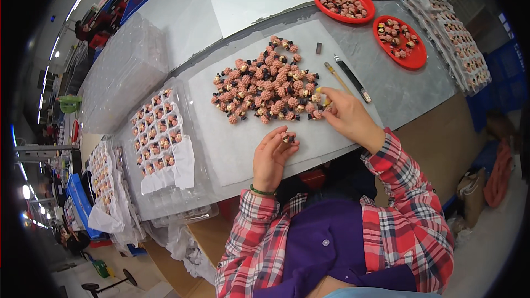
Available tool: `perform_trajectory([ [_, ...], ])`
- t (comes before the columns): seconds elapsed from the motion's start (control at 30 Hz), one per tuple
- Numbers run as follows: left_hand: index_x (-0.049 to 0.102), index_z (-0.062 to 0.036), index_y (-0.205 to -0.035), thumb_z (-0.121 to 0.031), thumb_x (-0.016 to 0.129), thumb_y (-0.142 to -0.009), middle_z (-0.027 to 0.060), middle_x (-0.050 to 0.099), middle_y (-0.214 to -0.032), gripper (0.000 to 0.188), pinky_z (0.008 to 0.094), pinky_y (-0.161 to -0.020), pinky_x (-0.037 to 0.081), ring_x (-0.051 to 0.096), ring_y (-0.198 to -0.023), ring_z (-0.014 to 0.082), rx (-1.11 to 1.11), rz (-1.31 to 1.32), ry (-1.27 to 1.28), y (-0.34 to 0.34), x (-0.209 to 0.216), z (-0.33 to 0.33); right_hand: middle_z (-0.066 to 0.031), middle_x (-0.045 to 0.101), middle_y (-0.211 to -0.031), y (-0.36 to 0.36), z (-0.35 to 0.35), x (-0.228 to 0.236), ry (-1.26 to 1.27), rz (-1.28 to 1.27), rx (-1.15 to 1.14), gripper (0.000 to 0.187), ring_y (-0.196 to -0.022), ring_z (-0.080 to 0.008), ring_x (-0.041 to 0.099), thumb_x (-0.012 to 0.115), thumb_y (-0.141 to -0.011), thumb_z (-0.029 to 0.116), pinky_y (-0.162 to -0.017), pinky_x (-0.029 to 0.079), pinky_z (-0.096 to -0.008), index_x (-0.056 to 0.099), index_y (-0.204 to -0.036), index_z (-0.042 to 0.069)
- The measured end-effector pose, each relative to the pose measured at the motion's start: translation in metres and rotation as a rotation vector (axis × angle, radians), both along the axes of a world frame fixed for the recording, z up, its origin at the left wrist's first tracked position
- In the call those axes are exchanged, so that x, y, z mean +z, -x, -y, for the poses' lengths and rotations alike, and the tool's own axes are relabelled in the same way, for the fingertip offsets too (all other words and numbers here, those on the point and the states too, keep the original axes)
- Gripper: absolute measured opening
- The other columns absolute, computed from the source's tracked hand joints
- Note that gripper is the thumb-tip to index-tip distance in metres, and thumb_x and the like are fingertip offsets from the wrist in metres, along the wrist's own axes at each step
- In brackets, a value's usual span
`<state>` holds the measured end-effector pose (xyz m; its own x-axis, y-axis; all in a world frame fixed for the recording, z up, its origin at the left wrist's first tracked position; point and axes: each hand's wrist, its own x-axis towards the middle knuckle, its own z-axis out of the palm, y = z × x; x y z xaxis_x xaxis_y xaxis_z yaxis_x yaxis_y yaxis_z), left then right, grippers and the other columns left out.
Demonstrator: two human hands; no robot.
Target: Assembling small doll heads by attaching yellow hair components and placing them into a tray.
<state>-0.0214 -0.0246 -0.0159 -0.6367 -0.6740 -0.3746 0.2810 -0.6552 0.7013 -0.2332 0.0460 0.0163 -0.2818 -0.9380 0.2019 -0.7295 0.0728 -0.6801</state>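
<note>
Holding a piece in my left hand, I see through the remote feed that the fingers curl round it, its dark part showing near their tips, on the near side of the pile. My right hand is at the pile's right edge, thumb and forefinger bent toward each other with a bit of yellow beside them; I cannot tell from here whether they grip anything. The pile, pink mixed with dark and cream (frilly as piped icing, to my eye), lies on white paper on the table. Beyond my right hand, a stick and a black tool lie side by side, a dark block near them. Farther right, a red plate and a second plate hold more pieces. To my left, rows of pieces sit in a white-lined tray
</note>
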Motion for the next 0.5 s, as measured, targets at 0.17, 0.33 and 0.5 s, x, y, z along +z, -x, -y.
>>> perform_trajectory([
  [0.17,0.051,-0.0014,-0.106,-0.029,0.039,-0.096,0.0058,0.057,-0.09,0.032,0.0241,-0.061,0.044,0.054,-0.078,0.0153,-0.023,-0.037,-0.115,0.0,0.007,-0.001,-0.0123,0.053,-0.099,-0.039,-0.004,0.012,0.146,0.378,0.099,0.037,-0.081,-0.0184,0.059,0.062,-0.077,-0.001,-0.071,0.05,-0.0253,0.051,-0.112,-0.001],
  [0.33,0.054,-0.0034,-0.102,-0.03,0.042,-0.096,0.0009,0.055,-0.084,0.03,0.0196,-0.053,0.035,0.048,-0.066,0.008,-0.188,-0.122,-0.155,0.008,0.018,-0.007,-0.0117,0.057,-0.098,-0.063,-0.008,-0.001,0.419,0.127,0.261,0.034,-0.09,-0.0187,0.058,0.064,-0.076,-0.001,-0.07,0.051,-0.0281,0.055,-0.108,-0.001],
  [0.5,0.054,-0.0009,-0.103,-0.012,0.054,-0.09,0.0018,0.057,-0.086,0.017,0.019,-0.058,0.04,0.049,-0.068,0.0069,-0.092,-0.062,0.115,0.0,0.014,-0.008,-0.0098,0.055,-0.102,-0.066,-0.017,-0.01,0.18,0.598,0.162,0.037,-0.092,-0.016,0.057,0.065,-0.078,-0.001,-0.08,0.049,-0.0278,0.051,-0.112,-0.003],
])
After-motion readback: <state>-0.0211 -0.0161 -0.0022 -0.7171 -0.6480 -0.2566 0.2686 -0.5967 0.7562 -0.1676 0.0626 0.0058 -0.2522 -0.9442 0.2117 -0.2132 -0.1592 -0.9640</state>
